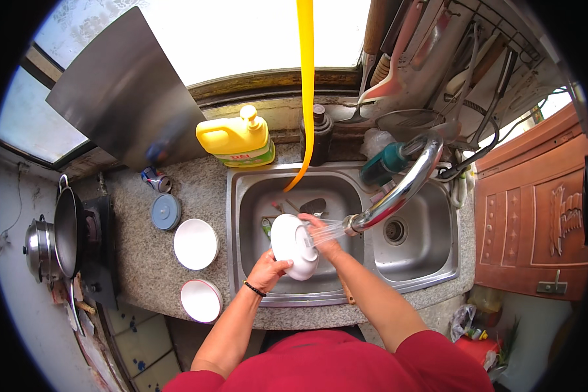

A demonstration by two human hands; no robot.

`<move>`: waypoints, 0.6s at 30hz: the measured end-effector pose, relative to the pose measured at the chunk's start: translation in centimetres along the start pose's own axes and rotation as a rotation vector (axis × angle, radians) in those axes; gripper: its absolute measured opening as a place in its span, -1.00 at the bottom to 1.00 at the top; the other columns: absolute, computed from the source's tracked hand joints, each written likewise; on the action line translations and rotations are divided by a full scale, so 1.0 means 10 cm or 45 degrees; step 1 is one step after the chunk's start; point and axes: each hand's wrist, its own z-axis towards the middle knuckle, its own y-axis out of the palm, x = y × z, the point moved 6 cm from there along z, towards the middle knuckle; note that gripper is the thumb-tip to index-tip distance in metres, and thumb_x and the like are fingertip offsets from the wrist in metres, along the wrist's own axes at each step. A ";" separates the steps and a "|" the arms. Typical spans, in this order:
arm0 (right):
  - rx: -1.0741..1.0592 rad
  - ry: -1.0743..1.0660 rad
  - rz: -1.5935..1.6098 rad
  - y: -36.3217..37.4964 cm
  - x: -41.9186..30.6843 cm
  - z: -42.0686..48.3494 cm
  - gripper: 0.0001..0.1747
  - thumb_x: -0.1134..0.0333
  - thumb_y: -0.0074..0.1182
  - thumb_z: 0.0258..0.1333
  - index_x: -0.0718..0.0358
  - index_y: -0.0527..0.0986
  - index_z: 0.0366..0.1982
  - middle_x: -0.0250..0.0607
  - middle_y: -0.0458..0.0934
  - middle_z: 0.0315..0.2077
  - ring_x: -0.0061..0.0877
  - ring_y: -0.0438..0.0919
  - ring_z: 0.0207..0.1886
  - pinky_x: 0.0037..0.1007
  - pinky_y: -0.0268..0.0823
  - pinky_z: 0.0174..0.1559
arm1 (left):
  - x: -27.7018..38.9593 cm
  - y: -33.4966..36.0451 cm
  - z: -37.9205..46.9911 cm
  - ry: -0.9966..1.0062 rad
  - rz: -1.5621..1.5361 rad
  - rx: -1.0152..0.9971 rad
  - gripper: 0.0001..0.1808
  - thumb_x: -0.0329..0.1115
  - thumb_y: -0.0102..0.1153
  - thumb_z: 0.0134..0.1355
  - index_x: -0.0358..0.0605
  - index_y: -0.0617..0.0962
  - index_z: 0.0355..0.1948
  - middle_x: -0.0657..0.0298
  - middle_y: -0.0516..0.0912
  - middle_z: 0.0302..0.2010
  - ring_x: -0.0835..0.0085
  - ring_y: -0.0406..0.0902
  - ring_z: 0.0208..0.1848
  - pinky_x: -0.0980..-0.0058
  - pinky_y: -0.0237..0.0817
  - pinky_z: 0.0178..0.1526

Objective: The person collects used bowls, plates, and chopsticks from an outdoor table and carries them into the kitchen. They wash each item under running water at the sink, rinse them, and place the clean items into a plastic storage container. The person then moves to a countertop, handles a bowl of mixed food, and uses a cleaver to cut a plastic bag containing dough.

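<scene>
Over the left basin of the steel sink [233,235], my left hand [267,270] grips a white bowl [286,240] by its near edge, thumb on the outside. The bowl is tilted, with its foot ring turned towards the tap. Water runs from the curved chrome faucet [397,196] onto the bowl and my right hand [323,237]. That hand is beside the bowl's far right side, fingers extended and slightly blurred; whether they press on it is hard to tell. Below lie a dark-bladed utensil [313,206] and other utensils, partly hidden.
White bowls [196,244] and a red-rimmed bowl [201,301] stand on the granite counter left of the sink. Behind are a yellow jug [237,137], a dark bottle [318,134] and a green bottle [384,164]. A yellow strip [306,88] hangs over the basin.
</scene>
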 end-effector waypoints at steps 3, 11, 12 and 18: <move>0.199 0.181 0.270 -0.13 0.24 -0.15 -0.59 0.39 -0.20 0.19 0.29 0.35 0.08 -0.23 0.40 0.05 -0.48 0.31 0.13 -0.45 0.11 0.17 | 0.11 0.05 -0.05 0.099 -0.174 0.043 -0.59 -0.51 0.17 0.08 -0.20 0.43 -0.01 0.23 0.58 -0.12 0.41 0.55 -0.11 0.37 0.40 -0.04; 0.416 0.363 0.795 0.21 0.73 -0.76 -0.45 0.00 -0.28 0.31 0.28 0.32 0.09 -0.21 0.39 0.04 -0.43 0.35 0.10 -0.36 0.17 0.14 | 0.05 0.20 0.22 0.334 1.164 0.054 -0.73 -0.57 0.01 0.05 -0.29 0.51 -0.18 0.19 0.63 -0.27 0.46 0.57 -0.23 0.51 0.38 -0.21; 0.408 0.413 0.937 0.27 0.41 -0.77 -0.44 -0.04 -0.30 0.31 0.27 0.32 0.08 -0.22 0.39 0.05 -0.41 0.35 0.10 -0.33 0.18 0.15 | 0.01 0.21 0.19 0.519 1.509 0.019 -0.75 -0.58 0.00 0.02 -0.27 0.50 -0.22 0.14 0.62 -0.29 0.32 0.57 -0.24 0.45 0.38 -0.22; 0.299 0.644 0.890 -0.04 0.48 -0.83 -0.57 0.28 -0.01 0.12 0.31 0.35 0.03 -0.15 0.48 -0.06 -0.36 0.46 0.00 -0.35 0.26 0.07 | -0.29 0.29 -0.06 0.603 2.402 -0.226 -0.74 -0.53 0.04 -0.08 -0.15 0.46 -0.28 0.10 0.50 -0.16 0.09 0.46 -0.08 0.19 0.32 -0.03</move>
